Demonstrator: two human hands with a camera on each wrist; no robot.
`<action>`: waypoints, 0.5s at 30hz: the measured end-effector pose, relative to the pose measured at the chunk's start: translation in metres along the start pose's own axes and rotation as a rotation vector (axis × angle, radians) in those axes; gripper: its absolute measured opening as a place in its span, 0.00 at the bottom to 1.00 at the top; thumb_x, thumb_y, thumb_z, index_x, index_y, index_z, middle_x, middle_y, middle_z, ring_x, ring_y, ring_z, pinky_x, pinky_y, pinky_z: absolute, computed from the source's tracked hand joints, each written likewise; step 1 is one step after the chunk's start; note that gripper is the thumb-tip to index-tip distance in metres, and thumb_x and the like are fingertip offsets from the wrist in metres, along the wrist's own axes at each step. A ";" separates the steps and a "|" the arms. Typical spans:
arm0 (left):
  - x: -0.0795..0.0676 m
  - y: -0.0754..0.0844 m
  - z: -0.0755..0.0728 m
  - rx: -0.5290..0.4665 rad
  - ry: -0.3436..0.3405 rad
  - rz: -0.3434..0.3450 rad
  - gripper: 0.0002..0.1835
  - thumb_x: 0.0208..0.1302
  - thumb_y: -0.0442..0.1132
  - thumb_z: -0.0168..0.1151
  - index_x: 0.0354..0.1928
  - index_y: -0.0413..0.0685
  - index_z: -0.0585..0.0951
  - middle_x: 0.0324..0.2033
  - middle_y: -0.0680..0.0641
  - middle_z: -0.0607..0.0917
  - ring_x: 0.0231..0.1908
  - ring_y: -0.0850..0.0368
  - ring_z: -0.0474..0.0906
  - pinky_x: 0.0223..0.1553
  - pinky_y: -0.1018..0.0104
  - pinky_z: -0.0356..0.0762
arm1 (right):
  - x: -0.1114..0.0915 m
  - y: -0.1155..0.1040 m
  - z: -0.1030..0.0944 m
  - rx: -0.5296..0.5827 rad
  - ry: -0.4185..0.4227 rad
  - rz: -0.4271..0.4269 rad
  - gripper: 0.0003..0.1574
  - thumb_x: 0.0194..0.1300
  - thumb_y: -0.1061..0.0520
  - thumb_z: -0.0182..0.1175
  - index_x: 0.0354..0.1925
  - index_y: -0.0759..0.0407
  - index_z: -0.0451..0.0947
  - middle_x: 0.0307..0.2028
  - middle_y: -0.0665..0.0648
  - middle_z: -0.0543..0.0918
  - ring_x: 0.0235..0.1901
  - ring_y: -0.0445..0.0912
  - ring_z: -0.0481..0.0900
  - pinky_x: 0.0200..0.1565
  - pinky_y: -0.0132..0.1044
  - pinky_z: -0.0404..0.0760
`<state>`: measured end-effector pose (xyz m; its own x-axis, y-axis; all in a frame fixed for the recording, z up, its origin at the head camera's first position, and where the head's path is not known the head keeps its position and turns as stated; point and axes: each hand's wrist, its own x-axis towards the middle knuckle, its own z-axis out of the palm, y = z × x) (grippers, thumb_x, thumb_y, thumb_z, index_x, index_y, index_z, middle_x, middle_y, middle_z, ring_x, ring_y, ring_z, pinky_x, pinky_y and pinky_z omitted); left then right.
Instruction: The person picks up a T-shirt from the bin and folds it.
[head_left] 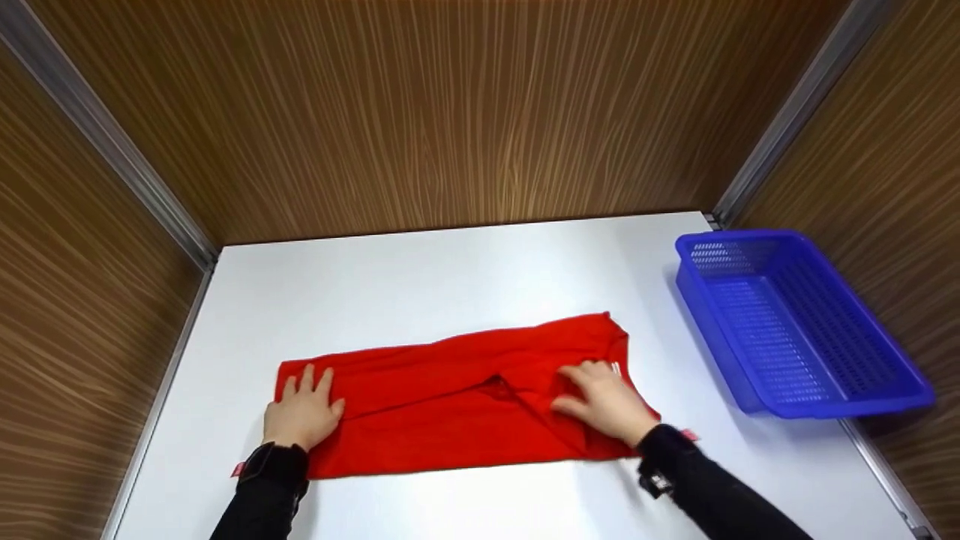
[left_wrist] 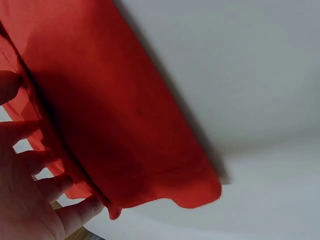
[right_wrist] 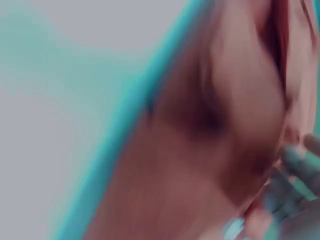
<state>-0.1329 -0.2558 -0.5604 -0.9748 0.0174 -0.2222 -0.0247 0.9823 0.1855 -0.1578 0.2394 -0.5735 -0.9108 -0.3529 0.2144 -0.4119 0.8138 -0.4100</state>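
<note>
A red cloth [head_left: 420, 420], folded into a long strip that looks like a garment, lies across the white table. A seam or layer edge runs along its middle, and the right part has a loose, wrinkled fold. At the left end my left hand [head_left: 304, 411] rests on the cloth with its fingers spread; in the left wrist view the fingers [left_wrist: 52, 187] touch the cloth along a layer edge. My right hand [head_left: 606, 401] is over the right end, fingers slightly bent, beside a small white mark. The right wrist view is blurred, with the cloth [right_wrist: 165, 165] filling its middle.
A blue plastic basket [head_left: 720, 337] with slotted walls stands at the table's right side, with nothing seen inside. Wood-patterned panels [head_left: 480, 112] close in the back and both sides of the white table [head_left: 390, 277].
</note>
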 end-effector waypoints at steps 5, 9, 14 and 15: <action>-0.004 -0.004 0.000 -0.016 -0.003 0.005 0.36 0.76 0.48 0.56 0.78 0.36 0.65 0.76 0.25 0.61 0.73 0.19 0.59 0.58 0.23 0.74 | -0.002 -0.031 0.009 -0.089 -0.004 -0.109 0.15 0.59 0.57 0.77 0.30 0.54 0.77 0.29 0.50 0.75 0.34 0.49 0.72 0.41 0.44 0.71; -0.006 -0.006 -0.001 -0.013 -0.004 0.016 0.35 0.77 0.48 0.56 0.78 0.37 0.65 0.77 0.25 0.62 0.73 0.19 0.59 0.59 0.23 0.74 | -0.005 -0.051 0.005 0.133 -0.064 -0.205 0.09 0.68 0.57 0.70 0.34 0.51 0.77 0.28 0.45 0.78 0.31 0.41 0.75 0.37 0.36 0.75; -0.008 -0.008 -0.003 0.003 0.033 0.022 0.34 0.76 0.48 0.58 0.77 0.38 0.68 0.74 0.26 0.65 0.71 0.22 0.64 0.55 0.24 0.77 | -0.012 -0.054 0.007 0.108 -0.136 -0.272 0.06 0.76 0.52 0.63 0.41 0.51 0.83 0.32 0.45 0.86 0.32 0.40 0.84 0.39 0.40 0.84; -0.009 -0.008 -0.003 0.008 0.044 0.024 0.34 0.75 0.49 0.58 0.76 0.38 0.68 0.74 0.26 0.67 0.70 0.22 0.65 0.54 0.24 0.77 | -0.013 -0.050 0.009 0.004 -0.094 -0.278 0.05 0.74 0.52 0.65 0.41 0.53 0.84 0.33 0.47 0.88 0.34 0.43 0.86 0.41 0.43 0.85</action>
<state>-0.1248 -0.2648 -0.5575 -0.9839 0.0334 -0.1756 0.0007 0.9831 0.1830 -0.1255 0.1987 -0.5641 -0.7614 -0.6036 0.2366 -0.6463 0.6777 -0.3508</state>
